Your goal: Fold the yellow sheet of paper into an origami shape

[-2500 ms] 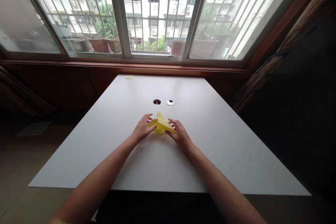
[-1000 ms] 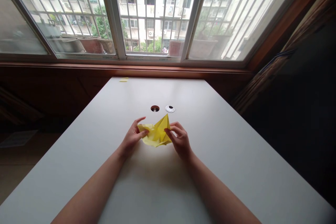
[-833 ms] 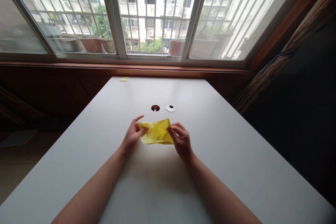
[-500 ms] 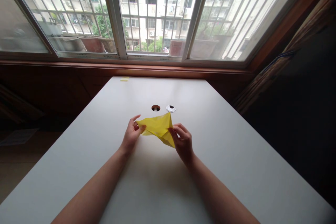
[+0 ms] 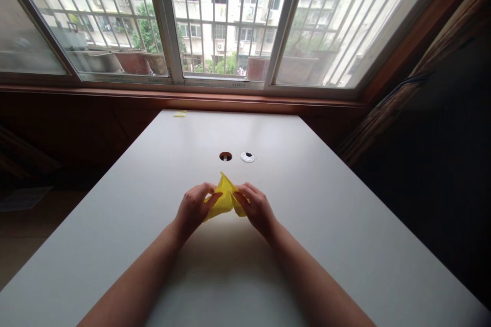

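Note:
A thin sheet of yellow paper (image 5: 224,199), folded and creased, is held up over the white table (image 5: 238,286). One pointed corner of it sticks up between my hands. My left hand (image 5: 197,203) pinches its left part between thumb and fingers. On the other side, my right hand (image 5: 255,204) grips the paper near its middle fold, thumb and fingertips together. The hands are close to each other, and parts of the sheet are hidden behind the fingers.
Beyond the paper, a round cable hole (image 5: 226,156) is cut in the tabletop, with a silver ring-shaped cover (image 5: 247,157) beside it. Yellow strips (image 5: 180,113) lie at the far left corner. Barred windows (image 5: 226,20) stand behind the table; a curtain (image 5: 406,76) hangs at right.
My hands have come closer together, the left moving right and the right moving left. The yellow paper, spread wide before, is now bunched with its corner pointing up.

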The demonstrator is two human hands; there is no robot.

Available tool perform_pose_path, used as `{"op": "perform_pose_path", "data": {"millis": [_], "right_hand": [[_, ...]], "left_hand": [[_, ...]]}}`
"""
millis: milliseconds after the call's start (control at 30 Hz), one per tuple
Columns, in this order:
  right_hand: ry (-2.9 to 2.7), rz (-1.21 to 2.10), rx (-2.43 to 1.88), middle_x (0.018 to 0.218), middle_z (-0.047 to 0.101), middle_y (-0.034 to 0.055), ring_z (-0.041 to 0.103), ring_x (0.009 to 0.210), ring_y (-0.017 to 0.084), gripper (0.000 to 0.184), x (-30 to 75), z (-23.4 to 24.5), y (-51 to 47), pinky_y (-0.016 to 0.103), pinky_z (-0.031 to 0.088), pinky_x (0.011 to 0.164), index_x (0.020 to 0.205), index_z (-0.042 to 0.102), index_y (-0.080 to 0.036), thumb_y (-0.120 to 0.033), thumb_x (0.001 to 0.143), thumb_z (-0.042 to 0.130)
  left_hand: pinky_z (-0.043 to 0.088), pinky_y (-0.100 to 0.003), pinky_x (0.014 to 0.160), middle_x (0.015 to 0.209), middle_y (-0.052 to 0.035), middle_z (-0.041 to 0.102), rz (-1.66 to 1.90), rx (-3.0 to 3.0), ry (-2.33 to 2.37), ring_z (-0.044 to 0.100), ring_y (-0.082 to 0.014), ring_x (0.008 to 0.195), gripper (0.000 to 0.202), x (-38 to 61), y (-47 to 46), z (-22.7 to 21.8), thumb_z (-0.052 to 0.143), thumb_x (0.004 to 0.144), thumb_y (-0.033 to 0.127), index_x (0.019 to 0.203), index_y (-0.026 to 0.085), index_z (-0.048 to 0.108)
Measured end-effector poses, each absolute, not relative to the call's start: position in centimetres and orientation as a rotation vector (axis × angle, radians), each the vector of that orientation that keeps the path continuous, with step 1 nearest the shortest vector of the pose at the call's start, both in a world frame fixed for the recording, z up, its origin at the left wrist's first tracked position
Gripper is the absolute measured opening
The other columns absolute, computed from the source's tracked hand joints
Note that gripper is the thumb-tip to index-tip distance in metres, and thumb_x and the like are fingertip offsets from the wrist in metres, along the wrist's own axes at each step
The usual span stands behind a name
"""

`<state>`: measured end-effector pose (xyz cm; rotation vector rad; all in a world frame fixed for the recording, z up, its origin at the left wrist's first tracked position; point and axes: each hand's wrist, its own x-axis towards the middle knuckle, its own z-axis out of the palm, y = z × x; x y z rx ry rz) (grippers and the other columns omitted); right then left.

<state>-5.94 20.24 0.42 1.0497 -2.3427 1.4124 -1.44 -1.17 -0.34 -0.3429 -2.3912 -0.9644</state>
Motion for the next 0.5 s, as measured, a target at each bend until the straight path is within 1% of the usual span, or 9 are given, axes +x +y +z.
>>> {"op": "perform_pose_path", "data": {"millis": [67,133,200,300,367,433,500], "right_hand": [[-2.353,1.441,0.97,0.089,0.065,0.0049,0.062,0.076,0.017,0.022,-5.84,0.11,19.99,0.03,0.053,0.072,0.112,0.064,-0.025,-0.034,0.096,0.052],[-2.342,1.473,0.909,0.09,0.066,0.0032,0.063,0.076,0.017,0.029,-5.78,-0.19,19.82,0.031,0.055,0.074,0.121,0.058,-0.026,-0.033,0.092,0.059],[-2.315,1.491,0.86,0.09,0.066,0.0025,0.064,0.077,0.017,0.037,-5.74,-0.35,19.75,0.033,0.056,0.077,0.125,0.053,-0.026,-0.032,0.089,0.063],[-2.279,1.558,0.825,0.09,0.067,0.0026,0.066,0.08,0.018,0.034,-5.69,-0.21,19.8,0.036,0.057,0.081,0.123,0.053,-0.026,-0.031,0.09,0.06],[-2.265,1.646,0.798,0.09,0.067,0.0027,0.067,0.082,0.018,0.029,-5.64,0.04,19.85,0.036,0.057,0.083,0.12,0.055,-0.026,-0.032,0.092,0.058],[-2.258,1.756,0.743,0.089,0.068,0.0025,0.067,0.082,0.018,0.027,-5.56,0.24,19.84,0.036,0.057,0.083,0.118,0.056,-0.026,-0.032,0.092,0.058],[-2.253,1.868,0.689,0.088,0.067,0.0022,0.066,0.081,0.018,0.026,-5.5,0.26,19.77,0.035,0.057,0.079,0.117,0.055,-0.027,-0.032,0.092,0.057]], "left_hand": [[0.045,-0.025,0.066,0.078,-0.0031,0.067,-0.986,-0.28,-2.386,0.061,-0.0163,0.067,0.013,-1.24,-1.02,-0.39,0.057,0.092,0.033,0.086,0.021,0.059],[0.042,-0.023,0.061,0.073,-0.0014,0.064,-1.038,-0.251,-2.381,0.059,-0.0143,0.061,0.013,-1.07,-0.95,-0.34,0.056,0.092,0.033,0.087,0.021,0.058],[0.041,-0.021,0.06,0.075,-0.0009,0.066,-1.125,-0.254,-2.377,0.058,-0.0132,0.06,0.011,-0.91,-0.84,-0.22,0.055,0.093,0.032,0.093,0.022,0.058],[0.04,-0.02,0.059,0.074,0.0008,0.067,-1.218,-0.225,-2.388,0.057,-0.0116,0.057,0.015,-0.75,-0.6,0.0,0.053,0.095,0.032,0.105,0.022,0.057],[0.038,-0.019,0.056,0.069,0.0026,0.065,-1.254,-0.178,-2.401,0.053,-0.0106,0.053,0.017,-0.73,-0.48,0.1,0.052,0.095,0.033,0.107,0.023,0.058],[0.037,-0.019,0.054,0.069,0.0033,0.064,-1.299,-0.133,-2.41,0.052,-0.0105,0.052,0.019,-0.76,-0.45,0.15,0.051,0.095,0.035,0.108,0.023,0.057],[0.037,-0.019,0.054,0.067,0.0043,0.062,-1.344,-0.107,-2.406,0.051,-0.0108,0.052,0.023,-0.81,-0.52,0.13,0.051,0.095,0.037,0.113,0.024,0.056]]}}
